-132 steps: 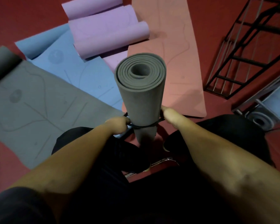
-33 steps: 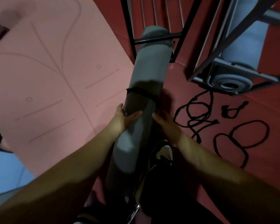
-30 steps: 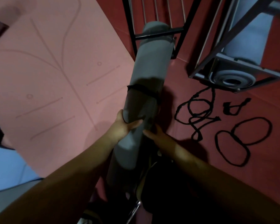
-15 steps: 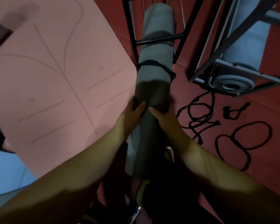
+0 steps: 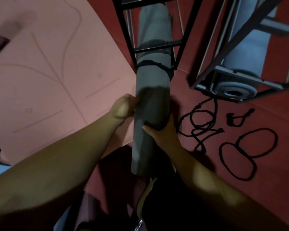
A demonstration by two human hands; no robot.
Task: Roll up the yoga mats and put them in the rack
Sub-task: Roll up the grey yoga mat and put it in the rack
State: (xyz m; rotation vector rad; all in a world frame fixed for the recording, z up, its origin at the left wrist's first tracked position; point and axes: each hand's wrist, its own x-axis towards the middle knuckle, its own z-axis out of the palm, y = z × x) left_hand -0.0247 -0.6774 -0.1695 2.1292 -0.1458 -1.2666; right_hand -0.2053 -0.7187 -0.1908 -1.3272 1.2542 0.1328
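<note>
The rolled grey yoga mat (image 5: 151, 90), tied with a black strap (image 5: 150, 63), lies lengthwise away from me. Its far end sits inside the black metal rack (image 5: 157, 47), under a crossbar. My left hand (image 5: 123, 108) presses against the roll's left side with curled fingers. My right hand (image 5: 163, 130) cups the roll from the right and below, near its middle. The roll's near end hangs over my dark-clothed legs.
A pink mat (image 5: 53, 84) lies unrolled on the red floor to the left. A second rack (image 5: 240, 77) at right holds a rolled blue-grey mat (image 5: 235, 90). Loose black straps (image 5: 203, 127) lie on the floor to the right.
The grey roll has slid farther into the black rack, its strap now at the rack's edge. Both hands have shifted toward its near half.
</note>
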